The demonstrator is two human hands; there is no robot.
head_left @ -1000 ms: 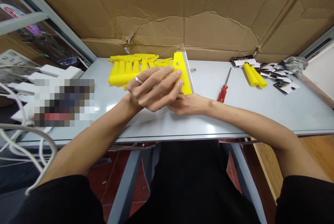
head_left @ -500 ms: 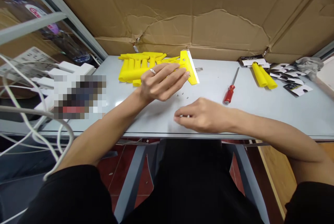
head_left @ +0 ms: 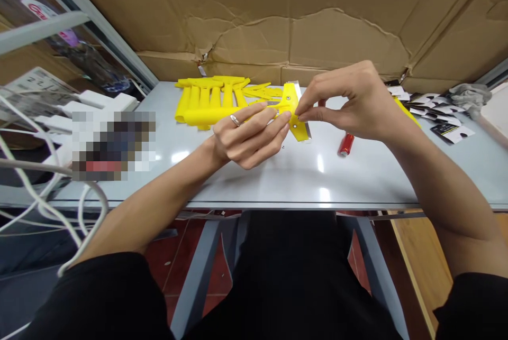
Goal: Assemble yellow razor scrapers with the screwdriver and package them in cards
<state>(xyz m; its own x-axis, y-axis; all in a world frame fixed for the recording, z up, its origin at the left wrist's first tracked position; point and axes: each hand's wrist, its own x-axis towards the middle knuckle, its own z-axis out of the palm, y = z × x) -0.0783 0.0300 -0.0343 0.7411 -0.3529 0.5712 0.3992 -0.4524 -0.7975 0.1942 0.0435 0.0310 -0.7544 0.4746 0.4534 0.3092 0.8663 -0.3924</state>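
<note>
My left hand (head_left: 248, 139), with a ring on one finger, is closed around a yellow scraper (head_left: 291, 98) above the table. Along the far side of its wide head shows a strip of metal blade (head_left: 298, 88); screw heads sit in its face. My right hand (head_left: 351, 99) meets the head from the right, thumb and forefinger pinched against it. Whatever lies between those fingertips is too small or hidden. A tiny metal screw (head_left: 283, 147) lies on the table just below the scraper. The red handle of a screwdriver (head_left: 346, 145) shows under my right hand, its shaft covered.
Yellow scraper handles and flat parts (head_left: 202, 110) are piled behind my left hand. Black-and-white cards (head_left: 452, 131) and a grey cloth (head_left: 470, 95) lie at the right. White cables (head_left: 85, 229) and a power strip (head_left: 105, 102) crowd the left. Cardboard (head_left: 246, 23) lines the back.
My right hand has risen from low over the table to the scraper head, its pinched fingertips now there. The scraper in my left hand has shifted slightly right and nearer to me.
</note>
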